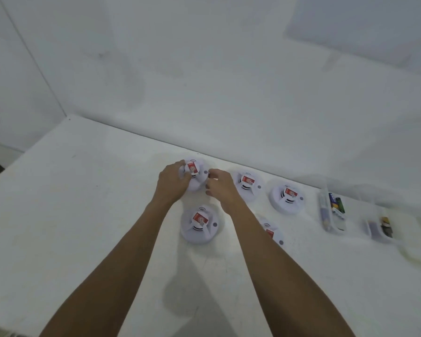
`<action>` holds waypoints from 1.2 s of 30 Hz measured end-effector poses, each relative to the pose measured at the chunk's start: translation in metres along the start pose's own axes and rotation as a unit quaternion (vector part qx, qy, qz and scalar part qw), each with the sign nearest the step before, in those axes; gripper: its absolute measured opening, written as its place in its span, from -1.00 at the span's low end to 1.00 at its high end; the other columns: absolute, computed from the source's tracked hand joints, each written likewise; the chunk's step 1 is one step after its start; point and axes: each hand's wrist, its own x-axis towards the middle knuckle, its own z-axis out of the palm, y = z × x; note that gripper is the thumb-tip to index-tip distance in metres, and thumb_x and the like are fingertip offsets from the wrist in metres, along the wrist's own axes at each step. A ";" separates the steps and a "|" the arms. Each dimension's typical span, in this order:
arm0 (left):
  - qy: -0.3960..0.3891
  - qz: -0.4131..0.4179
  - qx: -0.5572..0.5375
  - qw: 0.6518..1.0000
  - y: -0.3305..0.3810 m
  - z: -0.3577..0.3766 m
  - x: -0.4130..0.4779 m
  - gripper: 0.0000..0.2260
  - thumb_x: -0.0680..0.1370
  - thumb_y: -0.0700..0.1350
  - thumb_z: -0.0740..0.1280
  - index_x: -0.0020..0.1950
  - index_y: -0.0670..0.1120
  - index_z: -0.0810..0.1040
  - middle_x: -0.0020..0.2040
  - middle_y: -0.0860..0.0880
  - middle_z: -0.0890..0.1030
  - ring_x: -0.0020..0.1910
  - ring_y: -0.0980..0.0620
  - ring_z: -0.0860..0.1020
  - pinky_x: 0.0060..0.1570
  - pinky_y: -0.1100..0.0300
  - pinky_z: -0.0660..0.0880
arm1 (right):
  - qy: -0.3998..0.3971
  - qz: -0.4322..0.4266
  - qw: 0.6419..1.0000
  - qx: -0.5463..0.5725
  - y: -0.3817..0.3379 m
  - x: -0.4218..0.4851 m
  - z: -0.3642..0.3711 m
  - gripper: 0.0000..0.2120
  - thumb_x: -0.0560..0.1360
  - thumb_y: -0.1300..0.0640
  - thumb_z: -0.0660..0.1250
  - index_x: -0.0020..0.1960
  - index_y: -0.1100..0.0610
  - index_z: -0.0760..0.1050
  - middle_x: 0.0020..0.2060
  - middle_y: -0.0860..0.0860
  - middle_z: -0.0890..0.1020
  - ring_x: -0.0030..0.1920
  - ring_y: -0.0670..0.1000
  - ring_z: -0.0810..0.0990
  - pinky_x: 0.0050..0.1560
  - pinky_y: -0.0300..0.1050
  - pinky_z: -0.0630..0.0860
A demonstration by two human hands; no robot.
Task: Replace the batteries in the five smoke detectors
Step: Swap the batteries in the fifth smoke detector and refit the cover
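Forearms (136, 251) stretch from the near edge across the white table (71, 227) to the far-left detector (200, 182), which sits on the table close to the wall. The left hand (173, 182) grips it, fingers curled round its left side and thumb against the raised middle. The right hand (220, 188) brings curled fingertips to the detector's right rim; through the blur I cannot tell whether they pinch it or only touch it.

Four more lie face up. The near-left detector (201, 224) is just this side of the hands, and the near-right detector (274, 235) is half hidden under the right forearm. The middle detector (247, 183) and the far-right detector (287, 197) sit further right along the wall. Each shows a red label on top, and no case is visibly open or missing a cover.

Well to the right, a left tray (332, 210) and a right tray (379, 227), both clear, hold batteries; none lies loose on the table. The work looks to be at or near its start, with all five swaps probably left, though closed cases cannot show what is inside.
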 end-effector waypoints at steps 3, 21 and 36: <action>0.019 -0.001 -0.050 0.999 0.013 -0.003 -0.008 -0.66 0.60 0.00 0.21 0.32 -0.11 0.46 0.26 -0.11 0.56 0.21 -0.12 0.51 0.20 0.12 0.39 | 0.021 -0.025 0.995 0.094 -0.009 -0.026 -0.012 -0.75 0.50 0.36 0.15 0.07 0.20 0.54 0.03 0.12 0.59 0.00 0.16 0.61 0.06 0.02 0.58; -0.216 -0.110 -0.554 0.796 0.104 0.024 -0.171 -0.64 0.63 0.08 0.00 0.23 0.01 0.51 0.01 0.03 0.70 0.01 0.05 0.66 -0.05 0.13 0.61 | 0.130 -0.238 0.962 -0.016 0.029 -0.233 -0.081 -0.77 0.55 0.30 0.24 0.08 0.07 0.59 0.04 -0.06 0.65 0.04 -0.01 0.61 0.00 -0.23 0.56; -0.239 -0.122 -0.670 0.692 0.125 0.071 -0.224 -0.52 0.58 0.10 0.09 0.42 -0.09 0.38 0.37 -0.23 0.45 0.30 -0.25 0.46 0.16 -0.05 0.50 | 0.262 -0.153 0.923 -0.235 0.041 -0.286 -0.097 -0.24 0.26 -0.37 0.37 0.34 0.00 0.36 0.10 -0.07 0.44 0.08 -0.05 0.52 -0.05 -0.34 0.54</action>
